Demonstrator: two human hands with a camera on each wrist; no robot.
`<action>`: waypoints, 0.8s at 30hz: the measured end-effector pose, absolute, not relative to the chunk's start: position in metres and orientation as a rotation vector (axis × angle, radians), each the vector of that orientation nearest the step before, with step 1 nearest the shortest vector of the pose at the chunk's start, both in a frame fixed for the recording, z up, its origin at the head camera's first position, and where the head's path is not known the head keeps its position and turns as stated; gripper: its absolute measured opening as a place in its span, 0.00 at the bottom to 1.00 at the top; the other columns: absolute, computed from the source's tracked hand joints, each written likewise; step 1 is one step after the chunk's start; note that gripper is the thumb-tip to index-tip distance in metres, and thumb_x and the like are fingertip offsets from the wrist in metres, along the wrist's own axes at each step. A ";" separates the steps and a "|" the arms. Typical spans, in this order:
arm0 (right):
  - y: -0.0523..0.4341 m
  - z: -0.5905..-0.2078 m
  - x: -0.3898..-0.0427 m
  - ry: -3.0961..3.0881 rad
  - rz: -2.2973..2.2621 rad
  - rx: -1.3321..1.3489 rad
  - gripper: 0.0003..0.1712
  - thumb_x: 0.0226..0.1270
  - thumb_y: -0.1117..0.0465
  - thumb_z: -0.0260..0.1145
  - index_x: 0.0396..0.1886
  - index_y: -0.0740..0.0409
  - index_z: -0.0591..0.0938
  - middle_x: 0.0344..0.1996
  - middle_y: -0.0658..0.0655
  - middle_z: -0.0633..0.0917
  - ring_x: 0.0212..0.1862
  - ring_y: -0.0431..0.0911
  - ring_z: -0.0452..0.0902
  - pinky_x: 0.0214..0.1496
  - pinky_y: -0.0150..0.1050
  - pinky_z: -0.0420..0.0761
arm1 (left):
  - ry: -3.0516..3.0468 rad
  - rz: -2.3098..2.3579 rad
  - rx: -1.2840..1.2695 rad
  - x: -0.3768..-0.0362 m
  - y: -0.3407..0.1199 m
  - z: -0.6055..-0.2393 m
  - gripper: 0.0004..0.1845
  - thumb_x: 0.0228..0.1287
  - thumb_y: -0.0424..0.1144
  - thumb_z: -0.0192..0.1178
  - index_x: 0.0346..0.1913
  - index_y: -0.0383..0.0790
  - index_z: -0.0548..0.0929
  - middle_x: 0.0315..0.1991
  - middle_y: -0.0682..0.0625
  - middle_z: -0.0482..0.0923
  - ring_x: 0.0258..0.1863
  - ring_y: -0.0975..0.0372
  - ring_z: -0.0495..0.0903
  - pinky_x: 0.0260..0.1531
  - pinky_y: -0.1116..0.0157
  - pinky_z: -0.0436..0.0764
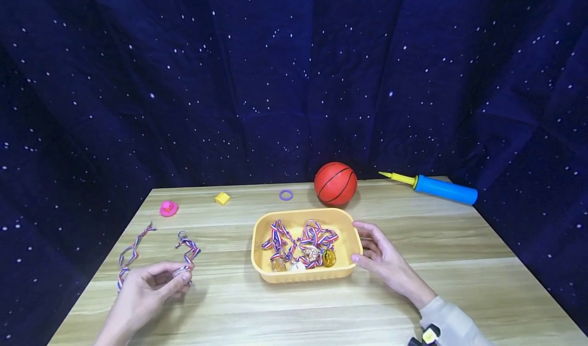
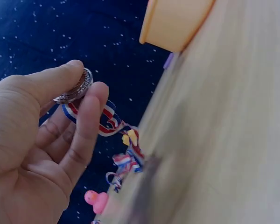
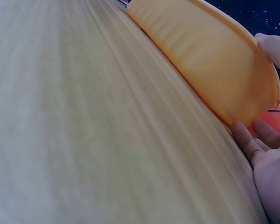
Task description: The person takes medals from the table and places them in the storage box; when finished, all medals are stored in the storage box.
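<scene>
The left grip (image 1: 148,289) pinches a medal (image 2: 82,87) above the bench (image 1: 312,313); the right grip (image 1: 380,250) rests unclenched against the tray (image 1: 298,276). Four medals (image 1: 329,257) show inside; the pinched one and a ribbon (image 1: 139,240) apparently remain.

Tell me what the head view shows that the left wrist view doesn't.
Head view only: the right hand and a blue-and-yellow plastic pump. Left wrist view only: the palm of the left hand. Both: that hand pinching a silvery round metal medal on a red-white-blue fabric ribbon, a pink toy duck, and a pale-orange plastic tub.
</scene>
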State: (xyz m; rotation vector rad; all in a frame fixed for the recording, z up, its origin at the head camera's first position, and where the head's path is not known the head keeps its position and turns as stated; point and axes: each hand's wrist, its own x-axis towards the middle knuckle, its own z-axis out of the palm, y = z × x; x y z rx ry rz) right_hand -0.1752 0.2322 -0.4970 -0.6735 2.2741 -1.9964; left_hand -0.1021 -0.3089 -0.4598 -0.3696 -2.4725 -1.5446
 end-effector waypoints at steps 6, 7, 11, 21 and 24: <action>0.232 -0.497 -0.175 2.275 -2.001 -0.672 0.45 0.76 0.67 0.75 0.86 0.57 0.65 0.77 0.71 0.71 0.71 0.68 0.75 0.69 0.35 0.85 | -2.441 -1.613 -0.327 -0.109 -0.303 -0.442 0.13 0.75 0.28 0.72 0.55 0.22 0.88 0.42 0.39 0.94 0.38 0.54 0.96 0.41 0.58 0.94; 0.232 -0.496 -0.175 2.273 -2.002 -0.669 0.45 0.76 0.67 0.75 0.86 0.57 0.65 0.77 0.71 0.71 0.71 0.68 0.75 0.69 0.35 0.85 | -2.437 -1.599 -0.338 -0.110 -0.301 -0.439 0.12 0.74 0.27 0.72 0.54 0.22 0.88 0.41 0.40 0.95 0.38 0.55 0.96 0.41 0.59 0.94; 0.231 -0.496 -0.175 2.267 -2.002 -0.676 0.45 0.76 0.67 0.75 0.86 0.57 0.64 0.77 0.71 0.71 0.71 0.69 0.75 0.69 0.35 0.85 | -2.399 -1.606 -0.388 -0.118 -0.293 -0.431 0.11 0.73 0.25 0.72 0.53 0.22 0.88 0.41 0.45 0.95 0.37 0.58 0.96 0.40 0.61 0.94; 0.231 -0.496 -0.174 2.283 -1.990 -0.670 0.45 0.76 0.67 0.75 0.86 0.57 0.65 0.76 0.71 0.72 0.70 0.68 0.76 0.68 0.34 0.85 | -2.236 -1.672 -0.516 -0.145 -0.272 -0.408 0.11 0.70 0.19 0.71 0.52 0.20 0.88 0.40 0.49 0.95 0.34 0.65 0.94 0.38 0.67 0.93; 0.231 -0.496 -0.175 2.282 -1.991 -0.664 0.45 0.76 0.67 0.75 0.86 0.58 0.64 0.76 0.71 0.72 0.70 0.68 0.76 0.68 0.34 0.85 | -2.234 -1.654 -0.503 -0.151 -0.267 -0.398 0.11 0.70 0.21 0.73 0.52 0.22 0.89 0.40 0.51 0.95 0.36 0.67 0.94 0.39 0.69 0.92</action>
